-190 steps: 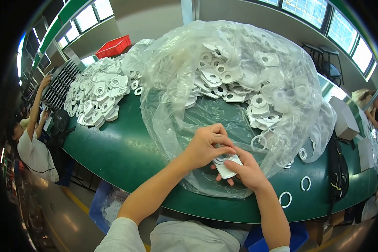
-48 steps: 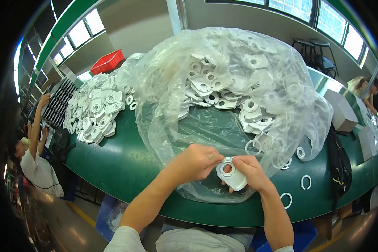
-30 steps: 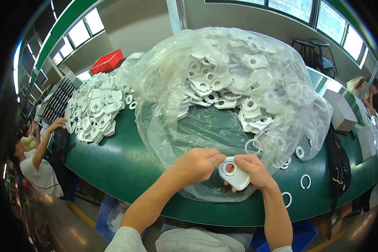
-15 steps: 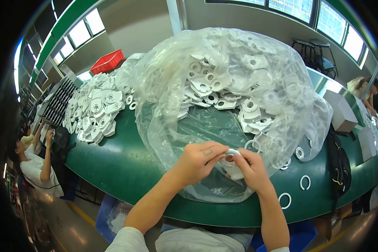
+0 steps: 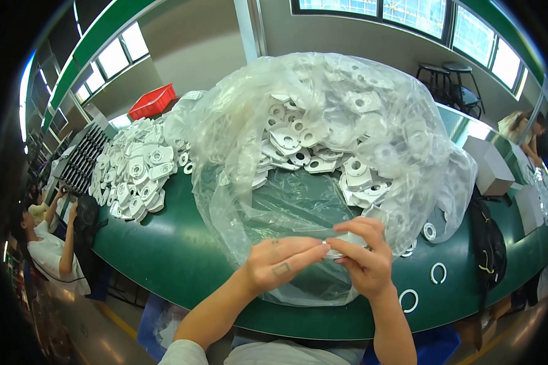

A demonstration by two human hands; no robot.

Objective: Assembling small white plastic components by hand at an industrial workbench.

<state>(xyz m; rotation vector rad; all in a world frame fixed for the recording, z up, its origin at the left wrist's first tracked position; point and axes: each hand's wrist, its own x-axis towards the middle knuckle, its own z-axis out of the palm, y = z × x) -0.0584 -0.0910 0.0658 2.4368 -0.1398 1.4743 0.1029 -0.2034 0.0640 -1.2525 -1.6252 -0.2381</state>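
Between my two hands, above the front of the green table [image 5: 182, 264], is a white plastic part [image 5: 351, 239] seen nearly edge-on. My right hand [image 5: 369, 260] grips it from the right, thumb and fingers on either side. My left hand [image 5: 281, 263] has its fingers pressed together, with the tips closed on the part's left edge. Fingers cover much of the part. Just beyond lies a large clear plastic bag [image 5: 225, 134], opened toward me, with many white plate-like parts [image 5: 284, 139] with round holes inside. Right of my right hand lie white split rings [image 5: 438, 273].
A heap of finished-looking white parts [image 5: 137, 173] covers the table's left side, with a red bin [image 5: 152, 102] behind. Black racked trays [image 5: 85, 158] and a seated person [image 5: 55, 243] are far left. At right are white boxes [image 5: 488, 167] and a black bag [image 5: 488, 243].
The white part has turned from face-up to nearly edge-on. My right hand's fingers have lifted and spread over it, and my left hand has flattened. The view has tilted slightly.
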